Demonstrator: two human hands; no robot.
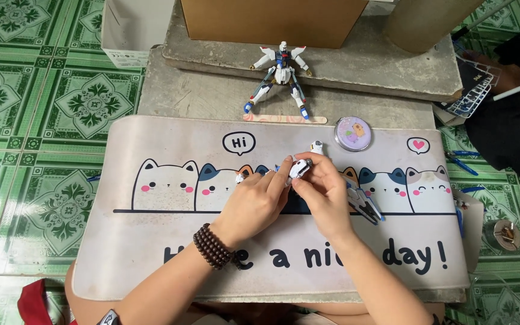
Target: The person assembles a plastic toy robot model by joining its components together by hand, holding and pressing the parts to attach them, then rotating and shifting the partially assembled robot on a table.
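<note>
Beaded bracelet [214, 246] on left wrist; both forearms angled inward. Left hand [254, 201] and right hand [325, 194], fingers curled, pinch one small white model part [300, 168] together above cat-print mat [151, 241] on tabletop [182, 96].
</note>
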